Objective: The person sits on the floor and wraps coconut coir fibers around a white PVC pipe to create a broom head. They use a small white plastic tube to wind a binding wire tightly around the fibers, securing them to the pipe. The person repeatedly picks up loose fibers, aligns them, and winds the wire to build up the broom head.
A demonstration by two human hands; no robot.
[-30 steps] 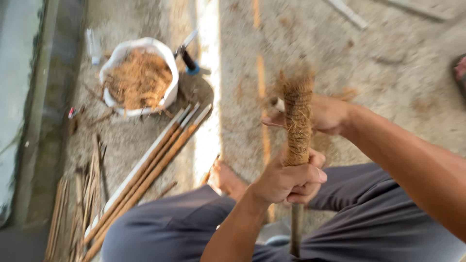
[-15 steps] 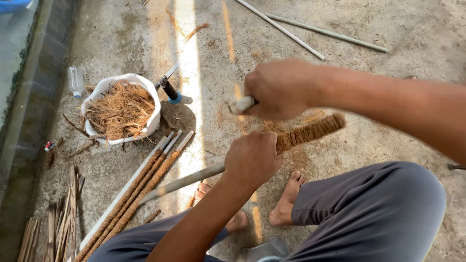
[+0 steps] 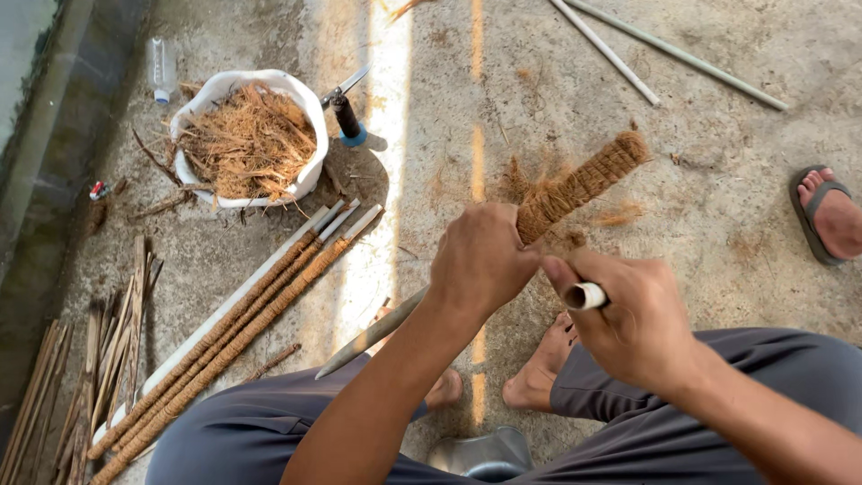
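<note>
Fingers of the left hand clamp the grey pole wrapped in brown coconut fibre, steadying it above the concrete floor, while the right hand pinches a small white spool beside the wrap.

A clear plastic bottle with a blue cap lay on the concrete floor near its far left edge, just beside the raised kerb, its cap end towards the person. Any label on it was too small to tell. Just right of it stood a white sack, round and open at the top, its rim rolled down, filled with brown fibre. No signs or screens showed anywhere.
</note>
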